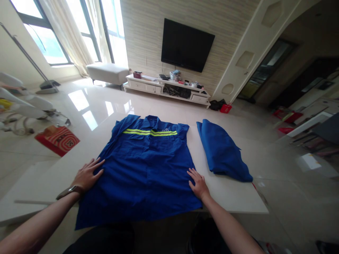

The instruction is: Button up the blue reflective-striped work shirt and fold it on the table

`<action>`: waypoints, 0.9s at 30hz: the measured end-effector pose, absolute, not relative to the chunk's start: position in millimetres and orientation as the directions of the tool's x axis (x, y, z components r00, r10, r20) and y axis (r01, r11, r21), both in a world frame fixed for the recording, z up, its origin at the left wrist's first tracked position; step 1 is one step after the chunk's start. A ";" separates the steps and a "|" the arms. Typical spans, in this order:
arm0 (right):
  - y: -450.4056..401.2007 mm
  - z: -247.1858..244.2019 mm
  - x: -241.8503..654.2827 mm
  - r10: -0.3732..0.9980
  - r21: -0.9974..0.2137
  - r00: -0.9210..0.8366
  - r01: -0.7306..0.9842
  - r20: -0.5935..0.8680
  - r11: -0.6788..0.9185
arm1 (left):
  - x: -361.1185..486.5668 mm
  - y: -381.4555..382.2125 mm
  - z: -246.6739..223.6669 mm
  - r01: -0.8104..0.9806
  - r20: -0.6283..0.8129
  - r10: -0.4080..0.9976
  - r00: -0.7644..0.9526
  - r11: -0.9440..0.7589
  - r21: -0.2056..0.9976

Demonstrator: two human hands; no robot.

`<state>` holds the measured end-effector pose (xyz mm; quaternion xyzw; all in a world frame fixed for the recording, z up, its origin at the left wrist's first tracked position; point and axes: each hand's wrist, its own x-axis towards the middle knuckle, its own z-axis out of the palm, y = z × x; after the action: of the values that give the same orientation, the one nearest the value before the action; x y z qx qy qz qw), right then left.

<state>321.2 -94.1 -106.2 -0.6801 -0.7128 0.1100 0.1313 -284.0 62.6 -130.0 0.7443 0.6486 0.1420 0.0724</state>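
Note:
A blue work jacket (147, 165) with a yellow-green reflective stripe across the chest lies spread on the white table (233, 197), collar at the far side. Its lower hem hangs over the near edge. My left hand (86, 174), with a watch on the wrist, rests on the jacket's left edge, fingers spread. On the right edge my right hand (197, 183) lies flat, fingers apart. To the right of the jacket sits a folded blue cloth piece (222, 151), whose kind I cannot make out.
A red paper bag (57, 140) stands left of the table. Beyond the floor are a low white TV cabinet (144, 86), a wall television (187, 45) and a pale bench (108, 72). A red bag (225, 108) sits by the cabinet's right end.

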 end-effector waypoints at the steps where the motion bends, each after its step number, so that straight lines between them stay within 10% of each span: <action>1: -94.2 -106.1 321.2 0.998 -0.334 -0.040 0.941 0.038 0.050 | -283.6 62.7 -130.0 0.944 0.119 0.987 0.112 -0.143 0.297; 27: -94.9 -107.9 322.1 0.996 -0.373 -0.040 0.926 0.074 0.064 | -278.5 61.1 -124.6 0.969 0.104 0.990 0.093 -0.114 0.218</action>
<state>322.1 -94.9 -107.9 -0.6747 -0.7123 0.1120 0.1579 -278.5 61.1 -124.6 0.7378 0.6640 0.1122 0.0465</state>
